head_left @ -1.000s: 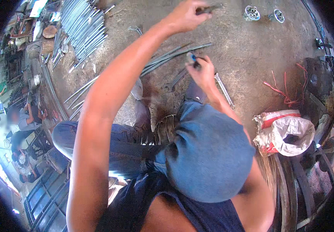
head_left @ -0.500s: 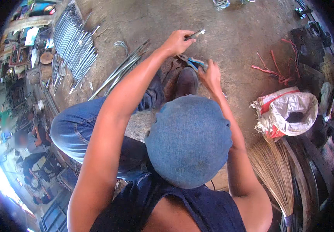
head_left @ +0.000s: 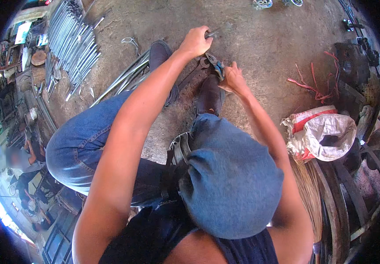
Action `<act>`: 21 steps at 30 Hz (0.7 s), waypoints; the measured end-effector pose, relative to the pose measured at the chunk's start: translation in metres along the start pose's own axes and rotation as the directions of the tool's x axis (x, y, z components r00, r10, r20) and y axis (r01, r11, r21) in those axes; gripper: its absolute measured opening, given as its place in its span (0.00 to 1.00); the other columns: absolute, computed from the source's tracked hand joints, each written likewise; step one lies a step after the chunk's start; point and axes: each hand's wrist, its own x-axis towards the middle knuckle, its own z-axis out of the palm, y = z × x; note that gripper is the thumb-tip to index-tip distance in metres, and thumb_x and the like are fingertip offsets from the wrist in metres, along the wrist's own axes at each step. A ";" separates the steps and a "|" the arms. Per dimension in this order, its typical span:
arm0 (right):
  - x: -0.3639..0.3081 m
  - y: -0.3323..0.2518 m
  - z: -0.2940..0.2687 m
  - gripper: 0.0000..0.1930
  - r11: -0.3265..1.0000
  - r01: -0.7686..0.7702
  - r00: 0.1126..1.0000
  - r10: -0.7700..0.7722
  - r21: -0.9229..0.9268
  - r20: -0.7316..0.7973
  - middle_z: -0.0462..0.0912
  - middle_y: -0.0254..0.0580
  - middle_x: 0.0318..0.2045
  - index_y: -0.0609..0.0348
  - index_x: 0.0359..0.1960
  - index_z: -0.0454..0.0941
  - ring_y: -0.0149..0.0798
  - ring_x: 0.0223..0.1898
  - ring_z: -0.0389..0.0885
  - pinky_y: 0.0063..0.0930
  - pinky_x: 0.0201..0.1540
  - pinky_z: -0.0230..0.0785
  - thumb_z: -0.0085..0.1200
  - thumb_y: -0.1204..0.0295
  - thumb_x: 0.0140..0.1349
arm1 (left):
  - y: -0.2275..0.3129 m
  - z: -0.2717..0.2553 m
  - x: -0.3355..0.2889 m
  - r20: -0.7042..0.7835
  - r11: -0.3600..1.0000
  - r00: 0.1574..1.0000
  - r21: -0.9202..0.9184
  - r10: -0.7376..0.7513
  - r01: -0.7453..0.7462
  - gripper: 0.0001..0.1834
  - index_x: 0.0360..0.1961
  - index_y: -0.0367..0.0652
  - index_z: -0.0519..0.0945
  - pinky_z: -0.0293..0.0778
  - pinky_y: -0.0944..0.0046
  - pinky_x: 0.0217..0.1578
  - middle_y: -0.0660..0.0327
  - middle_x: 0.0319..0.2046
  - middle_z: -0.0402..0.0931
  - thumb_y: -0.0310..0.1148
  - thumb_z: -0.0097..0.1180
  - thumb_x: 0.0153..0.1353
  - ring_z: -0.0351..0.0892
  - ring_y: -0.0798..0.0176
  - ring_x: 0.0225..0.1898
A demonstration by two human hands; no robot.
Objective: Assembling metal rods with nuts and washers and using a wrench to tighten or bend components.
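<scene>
My left hand point(head_left: 195, 42) is closed round a short, thin grey rod-like piece point(head_left: 212, 33), whose far end is blurred. Just to the right and nearer to me, my right hand point(head_left: 234, 80) grips blue-handled pliers point(head_left: 217, 66). Their jaws point up and left toward my left hand, and I cannot make out anything between them. Under the pliers, a brown, rusty-looking metal piece point(head_left: 194, 72) lies by my dark shoe point(head_left: 209, 94). My other shoe point(head_left: 159, 53) is left of my left wrist.
Thin metal rods point(head_left: 124, 81) lie beside my left leg, with a larger pile of rods point(head_left: 73, 44) farther left. A wire loop point(head_left: 130, 42) is near them. To the right are red strips point(head_left: 315, 83), a white-and-red sack point(head_left: 330, 132) and a straw broom point(head_left: 308, 189). People sit at far left.
My left hand has moved slightly left and away from me with the rod-like piece. The pliers have turned, jaws now pointing toward the left hand. My left shoe has come into sight.
</scene>
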 end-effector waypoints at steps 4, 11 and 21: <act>-0.007 0.024 0.004 0.23 0.989 0.140 0.986 -0.136 0.037 -0.091 0.74 0.66 0.42 0.63 0.42 0.76 0.69 0.52 0.70 0.61 0.57 0.67 0.67 0.65 0.45 | -0.013 -0.002 -0.015 -0.056 0.998 0.998 0.069 0.005 -0.001 0.17 0.42 0.34 0.82 0.75 0.51 0.40 0.43 0.35 0.81 0.38 0.62 0.57 0.81 0.40 0.38; -0.020 -0.008 0.007 0.28 0.989 -0.139 0.985 0.143 0.054 -0.096 0.68 0.65 0.56 0.60 0.50 0.78 0.68 0.55 0.69 0.64 0.57 0.64 0.63 0.54 0.51 | -0.015 -0.009 -0.039 -0.184 0.999 0.982 0.014 -0.037 0.040 0.13 0.35 0.35 0.82 0.75 0.47 0.37 0.45 0.30 0.80 0.37 0.59 0.58 0.80 0.39 0.33; -0.003 -0.038 0.031 0.28 0.908 -0.393 0.853 0.420 0.149 -0.310 0.67 0.60 0.52 0.67 0.44 0.77 0.62 0.55 0.67 0.61 0.54 0.63 0.60 0.51 0.57 | -0.014 -0.012 -0.048 -0.208 1.000 0.978 0.022 -0.006 0.011 0.19 0.42 0.34 0.84 0.77 0.54 0.41 0.43 0.39 0.82 0.41 0.62 0.60 0.83 0.43 0.38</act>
